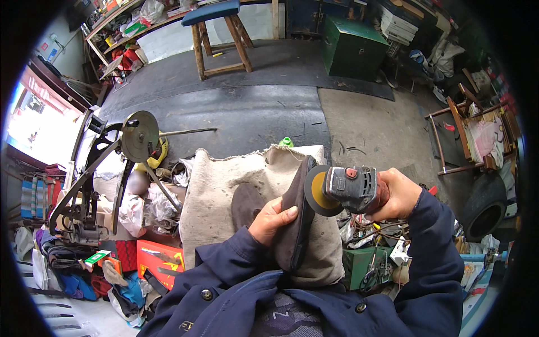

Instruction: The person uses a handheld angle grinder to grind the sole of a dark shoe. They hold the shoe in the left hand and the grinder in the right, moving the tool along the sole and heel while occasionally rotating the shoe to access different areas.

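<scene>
Dark shoe sole (296, 216) stands on edge, left hand (273, 219) gripping; right hand (396, 194) clasps grinder (351, 189).

A dark rubber mat (224, 106) covers much of the bare concrete floor (382, 129). At the far side a wooden stool (219, 33) with a blue seat stands near a green metal box (353, 48). Cluttered shelves (118, 39) line the far left wall. Bright daylight pours through an opening (33, 126) on the left. A wooden chair frame (466, 135) and a tyre (485, 205) sit on the right.
</scene>
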Action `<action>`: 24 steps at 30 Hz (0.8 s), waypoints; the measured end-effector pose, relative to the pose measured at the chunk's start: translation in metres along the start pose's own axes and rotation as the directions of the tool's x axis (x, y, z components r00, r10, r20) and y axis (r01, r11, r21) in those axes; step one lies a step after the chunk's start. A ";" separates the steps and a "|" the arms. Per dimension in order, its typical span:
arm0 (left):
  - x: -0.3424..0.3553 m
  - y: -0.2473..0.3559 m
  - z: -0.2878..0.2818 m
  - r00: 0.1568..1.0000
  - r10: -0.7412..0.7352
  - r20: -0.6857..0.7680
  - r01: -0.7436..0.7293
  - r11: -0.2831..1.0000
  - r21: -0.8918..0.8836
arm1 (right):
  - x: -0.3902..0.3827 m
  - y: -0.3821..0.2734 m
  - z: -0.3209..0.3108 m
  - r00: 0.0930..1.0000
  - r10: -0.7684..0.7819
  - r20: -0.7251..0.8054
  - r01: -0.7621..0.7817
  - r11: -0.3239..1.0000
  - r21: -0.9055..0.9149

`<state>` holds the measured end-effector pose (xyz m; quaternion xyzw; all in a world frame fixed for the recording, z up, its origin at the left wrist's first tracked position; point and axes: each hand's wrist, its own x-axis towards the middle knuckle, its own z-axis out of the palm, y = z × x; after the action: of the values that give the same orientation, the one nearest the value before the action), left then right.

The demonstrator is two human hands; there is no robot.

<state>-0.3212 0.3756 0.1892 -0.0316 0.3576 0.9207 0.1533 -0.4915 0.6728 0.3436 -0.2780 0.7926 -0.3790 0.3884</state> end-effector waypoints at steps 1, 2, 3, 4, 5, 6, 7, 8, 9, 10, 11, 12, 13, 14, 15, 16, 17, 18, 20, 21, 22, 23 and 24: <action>0.000 0.000 0.000 1.000 -0.003 0.001 0.003 1.000 0.002 | 0.004 0.001 -0.001 1.000 0.004 -0.001 -0.004 1.000 0.016; 0.000 0.001 -0.001 1.000 -0.005 0.003 0.005 1.000 0.005 | 0.007 0.003 -0.003 0.999 0.038 0.001 -0.038 0.999 0.019; 0.000 0.002 -0.001 1.000 -0.009 0.003 0.009 1.000 0.011 | 0.009 0.005 -0.006 1.000 0.017 -0.002 -0.016 0.999 0.030; 0.000 0.002 -0.001 1.000 -0.014 0.005 0.014 1.000 0.016 | 0.011 0.009 -0.009 1.000 0.027 -0.003 -0.027 0.999 0.028; 0.001 0.002 -0.001 1.000 -0.019 0.006 0.018 1.000 0.021 | 0.013 0.013 -0.012 1.000 0.018 0.007 -0.018 0.999 0.036; 0.000 0.002 -0.001 1.000 -0.015 0.005 0.015 1.000 0.022 | 0.016 0.018 -0.013 0.999 0.027 0.020 -0.029 0.997 0.072; 0.000 0.002 -0.001 1.000 -0.012 0.005 0.012 1.000 0.023 | 0.019 0.023 -0.014 0.999 0.053 0.009 -0.054 0.993 0.105; 0.000 0.002 -0.001 1.000 -0.009 0.004 0.009 1.000 0.023 | 0.023 0.029 -0.015 0.998 0.065 0.009 -0.066 0.987 0.146; 0.000 0.001 -0.001 1.000 -0.007 0.002 0.007 1.000 0.021 | 0.025 0.033 -0.015 0.995 0.103 0.014 -0.104 0.978 0.183; 0.000 0.001 -0.001 1.000 -0.006 -0.001 0.006 1.000 0.019 | 0.027 0.037 -0.014 0.992 0.127 0.007 -0.125 0.962 0.243; 0.000 0.001 -0.001 1.000 -0.004 -0.004 0.004 1.000 0.017 | 0.025 0.040 -0.014 0.998 0.064 -0.010 -0.059 0.960 0.274; 0.000 0.001 -0.002 1.000 -0.004 0.001 0.004 1.000 0.014 | 0.023 0.043 -0.012 0.999 0.048 -0.027 -0.037 0.953 0.301; 0.000 0.001 -0.002 1.000 -0.004 0.005 0.004 1.000 0.012 | 0.022 0.044 -0.010 0.997 0.066 -0.035 -0.050 0.941 0.334; 0.000 0.001 -0.003 1.000 -0.005 0.009 0.005 1.000 0.009 | 0.016 0.043 -0.011 0.997 0.064 -0.031 -0.052 0.954 0.295; 0.000 0.001 -0.004 1.000 -0.006 0.009 0.006 1.000 0.007 | 0.011 0.042 -0.010 0.998 0.047 -0.029 -0.037 0.959 0.281; 0.000 0.001 -0.004 1.000 -0.007 0.010 0.007 1.000 0.005 | 0.007 0.041 -0.007 0.999 0.041 -0.021 -0.034 0.963 0.268; 0.000 0.001 -0.005 1.000 -0.010 0.012 0.010 1.000 0.004 | 0.003 0.038 -0.004 1.000 0.029 -0.008 -0.026 0.966 0.255; 0.000 0.000 -0.005 1.000 -0.014 0.010 0.014 1.000 0.002 | 0.002 0.037 0.001 0.999 0.038 -0.018 -0.032 0.969 0.247; 0.000 0.000 -0.005 1.000 -0.019 0.005 0.019 1.000 -0.001 | -0.001 0.031 0.006 1.000 0.007 -0.015 -0.004 0.977 0.211; 0.000 -0.001 -0.004 1.000 -0.011 0.001 0.011 1.000 0.005 | -0.001 0.029 0.008 0.999 0.034 0.012 -0.036 0.970 0.238; 0.000 -0.001 -0.004 1.000 -0.003 -0.003 0.003 1.000 0.010 | 0.000 0.026 0.008 1.000 -0.020 0.002 0.019 0.985 0.171; 0.001 -0.002 -0.003 1.000 0.008 0.002 -0.008 1.000 0.006 | 0.001 0.024 0.007 1.000 -0.018 -0.003 0.018 0.991 0.129; 0.001 -0.002 -0.002 1.000 0.000 -0.009 0.000 1.000 0.013 | 0.003 0.022 0.005 1.000 -0.012 0.006 0.011 0.994 0.105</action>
<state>-0.3215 0.3753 0.1862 -0.0346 0.3643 0.9182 0.1518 -0.4922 0.6813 0.3228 -0.2630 0.7688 -0.4214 0.4028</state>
